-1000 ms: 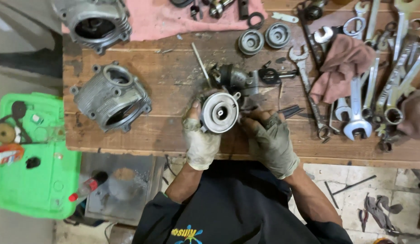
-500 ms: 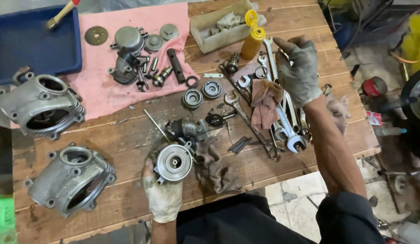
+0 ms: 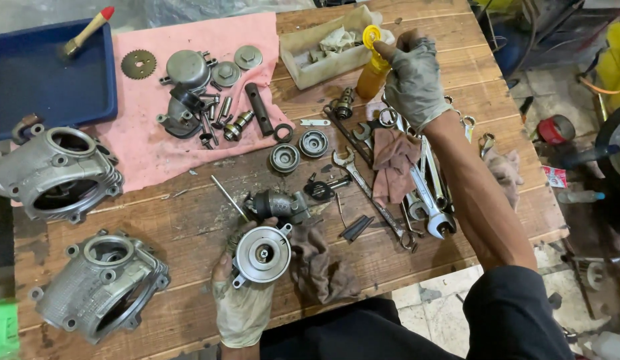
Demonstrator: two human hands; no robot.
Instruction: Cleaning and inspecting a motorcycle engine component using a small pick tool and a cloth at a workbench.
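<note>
At the near edge of the worktop [image 3: 190, 220], the gloved left hand [image 3: 243, 303] is clamped under a round grey pump housing [image 3: 262, 253], its flat face turned up, a small bolt at the centre and a lug at the rim. A moment earlier both hands cradled this part; now the left hand alone steadies it, which suggests work on the housing has paused while something is fetched. A greasy rag [image 3: 323, 263] lies just right of it, and a dark fitting [image 3: 280, 205] sits just beyond, touching the rim. To the near left rest two large cast casings [image 3: 100, 287], one behind the other.

Farther out, the right arm stretches across a spread of spanners [image 3: 427, 200] and a brown cloth [image 3: 392, 163]. The gloved right hand [image 3: 413, 80], which half a second ago hovered open over the tools, has closed around an amber bottle [image 3: 372, 77] with a yellow cap [image 3: 371, 37], standing upright beside a tray [image 3: 303, 67] of rags.

At the far left, a pink cloth [image 3: 143, 140] carries a gear, covers and bolts, with a blue tray [image 3: 43, 73] and a brush [image 3: 89, 30] beyond.
</note>
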